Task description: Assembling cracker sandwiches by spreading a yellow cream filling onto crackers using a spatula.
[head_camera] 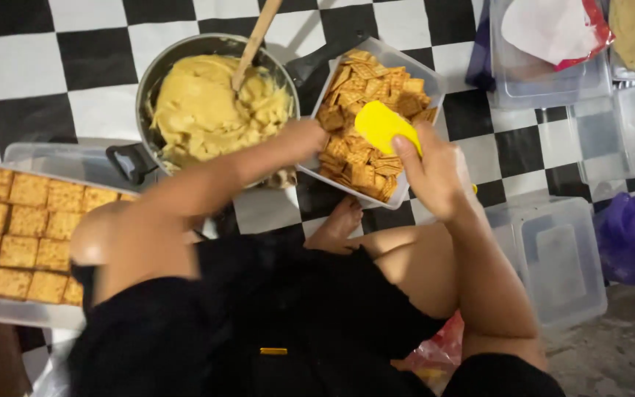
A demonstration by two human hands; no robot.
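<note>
Obscured, left hand: the left hand [299, 143] reaches to the near left edge of the clear cracker tub [413, 73]; motion blur smears the fingers, so how far they are open, and whether they have hold of a cracker, cannot be told.
Obscured, tub: its near right corner is hidden behind the right hand [435, 173].
Cut off: the wooden spoon [255, 40] runs out of the top edge; the long tray [9, 316] at left is cut by the frame edge and partly covered by the left arm and knee.
Hard to make out: contents of the lidded containers [531, 66] at top right; only white and red wrapping shows.
Right hand: closed around a yellow spatula [385, 126], thumb laid along its handle end, blade held over the tub.
Crackers [365, 110]: square, orange-brown, lattice-marked, heaped loosely in the tub on the checkered floor [31, 66], just right of the pan.
Pan [163, 66]: metal, dark handles, filled with thick pale yellow cream [200, 110]; spoon standing in it.
Tray contents: square crackers [23, 235] laid flat in tidy rows.
Nearby: empty clear box [560, 257] at right, purple bag [630, 235] beside it.
</note>
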